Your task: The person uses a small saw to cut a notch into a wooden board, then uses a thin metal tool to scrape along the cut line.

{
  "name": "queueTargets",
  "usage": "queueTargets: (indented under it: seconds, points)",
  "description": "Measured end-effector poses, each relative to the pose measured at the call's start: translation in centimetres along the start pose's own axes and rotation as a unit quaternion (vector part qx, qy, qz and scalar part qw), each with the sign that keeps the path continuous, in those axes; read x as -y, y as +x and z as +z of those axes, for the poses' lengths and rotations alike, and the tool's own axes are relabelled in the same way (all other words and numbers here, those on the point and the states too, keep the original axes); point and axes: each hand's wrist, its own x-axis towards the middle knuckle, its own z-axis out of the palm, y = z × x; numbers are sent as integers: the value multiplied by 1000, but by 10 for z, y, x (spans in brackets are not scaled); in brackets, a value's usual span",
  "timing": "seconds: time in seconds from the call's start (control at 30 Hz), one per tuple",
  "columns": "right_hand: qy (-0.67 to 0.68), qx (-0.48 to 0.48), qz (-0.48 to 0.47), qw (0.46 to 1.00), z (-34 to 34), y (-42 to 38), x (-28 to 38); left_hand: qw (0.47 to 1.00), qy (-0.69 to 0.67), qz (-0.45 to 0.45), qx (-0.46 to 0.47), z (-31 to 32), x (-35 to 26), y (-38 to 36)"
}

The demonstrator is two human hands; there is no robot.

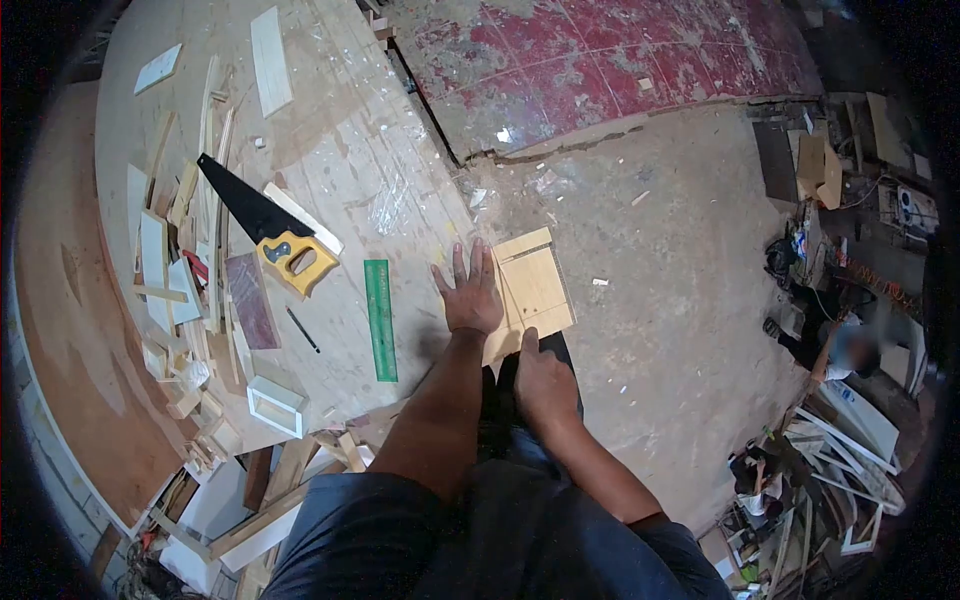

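A light wooden board [535,282] juts past the table's right edge, with a dark slot near its far end and thin lines across it. My left hand [472,295] lies flat with fingers spread at the table edge, against the board's left side. At the board's near edge is my right hand [545,380], closed on it with one digit on top; its other fingers are mostly hidden. Left of my left hand lies a green ruler [380,320]. A pencil [302,330] and a handsaw with a yellow handle [300,262] rest further left.
The worktable [340,190] carries wood offcuts [170,260], a dark reddish rectangle [252,300] and a small white frame [276,406]. Debris dots the floor [660,300]. Two people [845,345] sit at the right near scrap wood [850,420].
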Motion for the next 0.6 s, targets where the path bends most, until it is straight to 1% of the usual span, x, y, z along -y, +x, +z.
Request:
queueTargets:
  seconds: [0.07,0.17,0.2,0.27,0.3,0.33,0.4,0.47,0.53,0.6]
  points:
    - [-29,18,2,999,-20,-12,11,1000,-3,-2,-4,1,-1,1]
    - [-39,21,-3,999,-15,9,14,1000,-14,-1,5,-4,-1,0]
    - [-40,24,-3,999,-5,22,11,1000,-1,-5,16,-6,-2,1]
    - [-22,-71,50,996,24,51,1,999,11,-9,28,-8,-2,0]
    - [-47,-79,28,995,17,51,-1,1000,12,-9,24,-7,-1,1]
    - [-48,-79,29,995,12,45,-1,1000,12,-7,20,-7,-2,1]
    - [-52,-36,-32,997,-1,20,-1,999,23,-9,24,-7,-4,1]
    - [-37,-22,-23,999,-3,10,2,999,36,-11,23,-9,-4,3]
    - [-42,-3,12,999,-4,6,7,1000,12,-9,21,-11,-4,0]
    - [-35,-13,1,999,-4,9,9,1000,14,-13,25,-11,-5,1]
